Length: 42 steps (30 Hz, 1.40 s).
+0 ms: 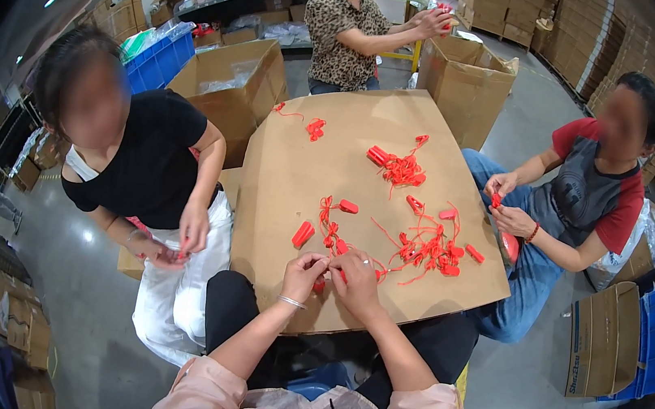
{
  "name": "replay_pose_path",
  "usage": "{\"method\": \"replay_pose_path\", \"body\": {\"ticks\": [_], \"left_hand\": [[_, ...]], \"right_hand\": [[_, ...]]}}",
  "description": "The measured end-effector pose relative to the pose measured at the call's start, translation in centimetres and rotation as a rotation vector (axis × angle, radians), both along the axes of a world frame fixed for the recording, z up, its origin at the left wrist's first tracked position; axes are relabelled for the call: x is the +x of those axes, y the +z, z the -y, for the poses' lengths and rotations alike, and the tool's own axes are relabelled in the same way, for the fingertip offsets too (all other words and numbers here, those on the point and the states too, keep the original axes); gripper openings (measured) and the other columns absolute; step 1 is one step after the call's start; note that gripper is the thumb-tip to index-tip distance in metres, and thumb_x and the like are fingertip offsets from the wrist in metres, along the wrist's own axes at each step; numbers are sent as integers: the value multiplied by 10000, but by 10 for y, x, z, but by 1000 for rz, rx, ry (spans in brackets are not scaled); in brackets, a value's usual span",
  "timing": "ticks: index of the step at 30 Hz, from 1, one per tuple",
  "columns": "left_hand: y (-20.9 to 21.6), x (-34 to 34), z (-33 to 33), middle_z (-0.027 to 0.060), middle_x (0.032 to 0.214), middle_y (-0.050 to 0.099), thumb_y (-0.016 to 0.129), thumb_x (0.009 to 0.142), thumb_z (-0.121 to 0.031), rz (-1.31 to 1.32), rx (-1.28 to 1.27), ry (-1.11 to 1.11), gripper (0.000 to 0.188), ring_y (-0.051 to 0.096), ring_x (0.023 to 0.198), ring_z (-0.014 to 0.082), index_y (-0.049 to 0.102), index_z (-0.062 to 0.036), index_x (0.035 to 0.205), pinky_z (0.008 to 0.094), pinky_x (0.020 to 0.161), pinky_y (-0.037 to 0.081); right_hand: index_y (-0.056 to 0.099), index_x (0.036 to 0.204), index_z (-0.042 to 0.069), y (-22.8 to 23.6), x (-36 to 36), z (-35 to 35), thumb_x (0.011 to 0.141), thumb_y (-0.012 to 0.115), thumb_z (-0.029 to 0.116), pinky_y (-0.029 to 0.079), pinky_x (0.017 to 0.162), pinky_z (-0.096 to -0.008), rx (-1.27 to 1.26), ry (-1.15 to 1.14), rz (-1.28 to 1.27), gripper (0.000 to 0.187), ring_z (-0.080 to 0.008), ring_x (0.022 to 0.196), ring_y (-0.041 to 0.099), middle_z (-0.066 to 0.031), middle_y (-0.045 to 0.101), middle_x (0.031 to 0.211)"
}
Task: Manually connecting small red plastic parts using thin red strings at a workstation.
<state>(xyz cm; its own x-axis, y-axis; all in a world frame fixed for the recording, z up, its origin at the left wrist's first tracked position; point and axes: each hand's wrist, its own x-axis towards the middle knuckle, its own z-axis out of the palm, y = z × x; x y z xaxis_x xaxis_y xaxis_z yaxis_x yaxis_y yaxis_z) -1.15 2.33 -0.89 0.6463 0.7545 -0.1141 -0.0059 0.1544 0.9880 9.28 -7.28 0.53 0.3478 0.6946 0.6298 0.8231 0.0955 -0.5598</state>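
My left hand and my right hand meet over the near edge of the cardboard-topped table, fingers pinched together. Between them they hold a small red plastic piece with cord, mostly hidden by my fingers. Just beyond lies a strand of red cord with red pieces. To its left rests a bundle of red plastic pieces; a single red piece sits farther up. Right of my hands spreads a tangled pile of red corded pieces.
Another red corded heap lies farther back on the cardboard tabletop. Co-workers sit at left and right, each handling small red things; a third person stands at the far side beside an open carton. Another open carton stands back left.
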Motion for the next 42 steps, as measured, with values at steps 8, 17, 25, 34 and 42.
{"method": "replay_pose_path", "body": {"ticks": [8,17,25,34,42], "left_hand": [[-12,-4,-1,-7,718,569,582,804,-57,-47,226,-114,95,517,612,42,587,1,879,182,539,427],[-11,-7,-4,11,745,552,602,773,-55,-72,287,-121,68,527,595,55,603,5,805,201,524,439],[-7,-7,-5,8,645,565,576,797,-44,-5,42,-153,40,524,593,56,583,-6,806,185,535,426],[-5,-9,-3,3,710,571,566,813,-67,19,37,-124,67,517,602,46,578,-8,842,181,546,436],[4,-16,-11,-14,706,558,554,842,-143,-56,-163,-248,114,474,573,42,589,-35,843,171,506,369]], "right_hand": [[586,807,21,-26,10,-3,795,596,85,427,519,-229,-122,127,-741,65,-80,588,527,-27,590,709],[617,865,5,-25,10,-4,828,565,103,439,533,-199,-159,194,-1072,117,-59,609,535,-23,620,744],[608,841,7,-17,6,0,791,603,130,448,608,-236,-284,82,-494,133,-76,677,554,-37,614,770],[608,892,30,-16,6,-2,812,559,84,451,643,-243,-170,185,-754,108,-119,723,559,-56,589,777],[590,905,43,-10,7,-2,827,541,81,452,632,-239,-247,165,-550,99,-104,703,559,-53,597,791]]}}
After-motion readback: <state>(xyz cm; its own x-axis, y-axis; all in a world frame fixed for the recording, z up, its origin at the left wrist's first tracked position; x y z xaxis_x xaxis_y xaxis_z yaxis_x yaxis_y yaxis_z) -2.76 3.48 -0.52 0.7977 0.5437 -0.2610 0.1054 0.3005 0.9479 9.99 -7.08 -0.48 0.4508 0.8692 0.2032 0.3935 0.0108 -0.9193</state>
